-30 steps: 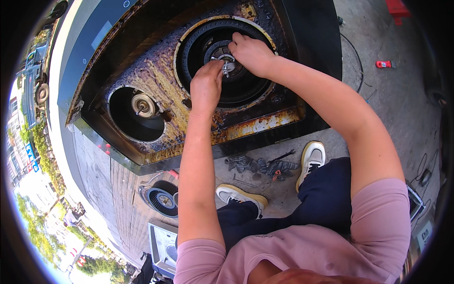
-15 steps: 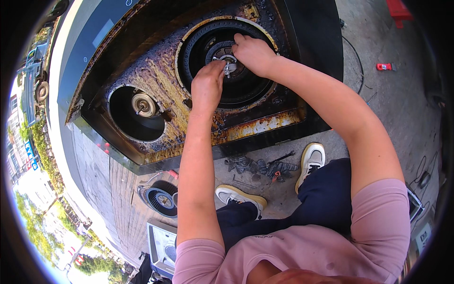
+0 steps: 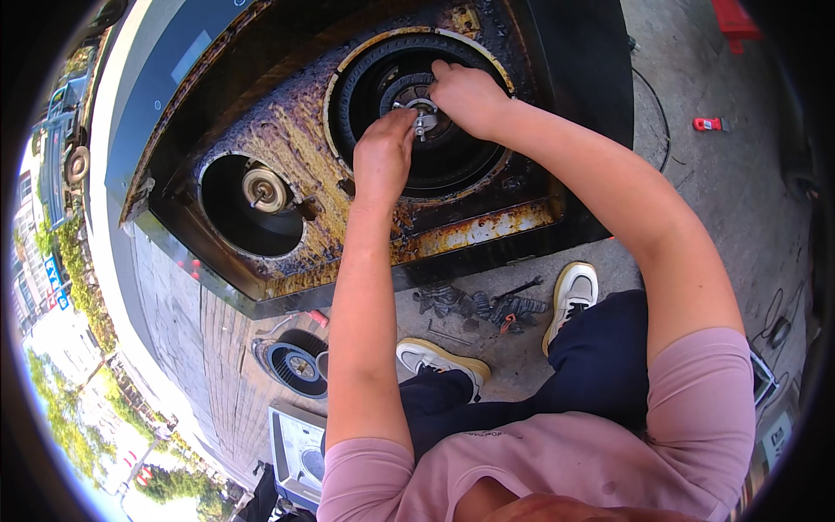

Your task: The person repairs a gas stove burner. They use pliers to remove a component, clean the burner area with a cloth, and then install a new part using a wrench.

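Observation:
A grease-caked range hood (image 3: 317, 161) lies in front of me with two round openings. Inside the larger opening is a dark fan wheel (image 3: 409, 83), and a small silver jaw puller (image 3: 423, 127) sits at its hub. My left hand (image 3: 383, 155) pinches the puller from the left side. From the right, my right hand (image 3: 471, 103) has its fingers curled at the puller's far side, hiding part of the hub; its fingertips are partly hidden. The smaller opening at left shows a brass-coloured motor (image 3: 263, 190) with a bare shaft.
Another fan wheel (image 3: 302, 366) stands low at left beside wooden planks (image 3: 222, 335). Dirty gloves (image 3: 513, 311) and a wrench (image 3: 519, 287) lie by my shoes. At right are a red-and-black tool (image 3: 710, 124), a black cable (image 3: 665, 122) and a red stool (image 3: 736, 22).

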The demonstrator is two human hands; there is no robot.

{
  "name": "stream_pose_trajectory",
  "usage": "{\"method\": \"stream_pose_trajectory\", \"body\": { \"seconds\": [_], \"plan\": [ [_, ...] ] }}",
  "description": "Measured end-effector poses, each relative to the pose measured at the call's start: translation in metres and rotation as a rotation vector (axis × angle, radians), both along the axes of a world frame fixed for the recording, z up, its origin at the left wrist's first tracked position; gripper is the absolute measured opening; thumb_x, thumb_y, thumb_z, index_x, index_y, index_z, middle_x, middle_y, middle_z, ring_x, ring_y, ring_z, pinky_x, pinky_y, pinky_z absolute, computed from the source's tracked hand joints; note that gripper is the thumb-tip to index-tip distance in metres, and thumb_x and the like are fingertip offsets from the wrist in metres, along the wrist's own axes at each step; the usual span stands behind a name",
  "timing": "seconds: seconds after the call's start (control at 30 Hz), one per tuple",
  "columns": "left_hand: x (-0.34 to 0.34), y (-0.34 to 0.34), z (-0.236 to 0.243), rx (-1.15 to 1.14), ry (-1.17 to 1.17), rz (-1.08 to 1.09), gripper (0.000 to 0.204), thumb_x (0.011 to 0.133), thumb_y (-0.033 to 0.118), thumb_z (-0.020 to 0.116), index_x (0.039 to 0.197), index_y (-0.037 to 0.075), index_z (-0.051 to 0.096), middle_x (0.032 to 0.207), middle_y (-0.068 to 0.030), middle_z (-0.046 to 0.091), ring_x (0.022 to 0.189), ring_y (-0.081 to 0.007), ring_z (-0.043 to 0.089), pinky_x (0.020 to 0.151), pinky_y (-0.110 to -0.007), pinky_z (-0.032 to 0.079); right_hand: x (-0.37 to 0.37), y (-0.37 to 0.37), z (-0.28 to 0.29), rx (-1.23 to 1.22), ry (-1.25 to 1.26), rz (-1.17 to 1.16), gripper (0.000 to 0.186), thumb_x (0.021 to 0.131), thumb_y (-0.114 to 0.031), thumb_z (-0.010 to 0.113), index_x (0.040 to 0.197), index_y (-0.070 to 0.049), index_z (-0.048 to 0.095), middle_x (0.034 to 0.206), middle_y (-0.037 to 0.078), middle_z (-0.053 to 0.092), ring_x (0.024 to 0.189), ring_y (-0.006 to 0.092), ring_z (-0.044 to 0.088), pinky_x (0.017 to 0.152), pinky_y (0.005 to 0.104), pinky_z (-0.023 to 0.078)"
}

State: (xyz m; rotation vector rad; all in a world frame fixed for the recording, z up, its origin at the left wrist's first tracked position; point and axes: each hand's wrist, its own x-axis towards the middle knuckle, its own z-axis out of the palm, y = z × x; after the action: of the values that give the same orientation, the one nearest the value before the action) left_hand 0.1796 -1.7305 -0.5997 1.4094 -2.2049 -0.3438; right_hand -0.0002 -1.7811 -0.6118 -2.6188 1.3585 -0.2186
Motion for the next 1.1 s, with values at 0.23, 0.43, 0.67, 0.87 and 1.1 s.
{"method": "stream_pose_trajectory", "body": {
  "seconds": [0.23,0.43,0.67,0.87,1.1],
  "plan": [
    [-0.0024,-0.0005,-0.0005,0.012,0.000,0.001,0.022,0.081,0.004,0.063,0.102,0.005,0.067,0.103,-0.0126,0.067,0.093,-0.0318,0.064,0.082,-0.038,0.052,0.0004,0.0012,-0.0031,-0.070,-0.025,-0.052,0.017,0.074,-0.008,0.059,0.088,-0.004,0.067,0.098,0.014,0.057,0.093,0.0281,0.061,0.077,0.0366,0.053],
    [0.0003,-0.0001,-0.0025,0.001,0.002,0.006,0.022,0.081,0.005,0.063,0.103,0.006,0.067,0.104,-0.0126,0.067,0.093,-0.0321,0.063,0.082,-0.039,0.052,0.0009,-0.0033,-0.0053,-0.071,-0.021,0.021,0.015,0.068,-0.008,0.064,0.081,-0.004,0.070,0.096,0.014,0.059,0.089,0.0277,0.062,0.073,0.0355,0.054],
    [-0.0003,-0.0003,-0.0007,0.024,0.011,0.006,0.021,0.081,0.005,0.063,0.102,0.005,0.067,0.103,-0.0125,0.067,0.093,-0.0322,0.063,0.081,-0.039,0.052,0.0014,-0.0041,-0.0060,-0.148,-0.055,-0.009,0.014,0.067,-0.009,0.066,0.080,-0.004,0.070,0.095,0.014,0.059,0.089,0.0274,0.062,0.073,0.0358,0.054],
    [-0.0015,-0.0002,0.0003,0.010,0.013,-0.006,0.022,0.081,0.004,0.063,0.102,0.005,0.067,0.103,-0.0120,0.067,0.093,-0.0322,0.063,0.081,-0.039,0.052,-0.0011,-0.0039,-0.0038,-0.045,0.043,0.027,0.015,0.073,-0.008,0.060,0.086,-0.006,0.068,0.097,0.013,0.057,0.092,0.0275,0.061,0.076,0.0360,0.052],
    [0.0012,-0.0011,-0.0041,-0.001,0.026,-0.006,0.021,0.081,0.005,0.063,0.102,0.005,0.067,0.102,-0.0119,0.067,0.093,-0.0318,0.063,0.080,-0.039,0.052,-0.0005,-0.0037,-0.0059,-0.095,-0.011,0.007,0.017,0.070,-0.004,0.062,0.086,-0.006,0.067,0.096,0.013,0.056,0.091,0.0287,0.061,0.075,0.0373,0.052]
  ]
}}
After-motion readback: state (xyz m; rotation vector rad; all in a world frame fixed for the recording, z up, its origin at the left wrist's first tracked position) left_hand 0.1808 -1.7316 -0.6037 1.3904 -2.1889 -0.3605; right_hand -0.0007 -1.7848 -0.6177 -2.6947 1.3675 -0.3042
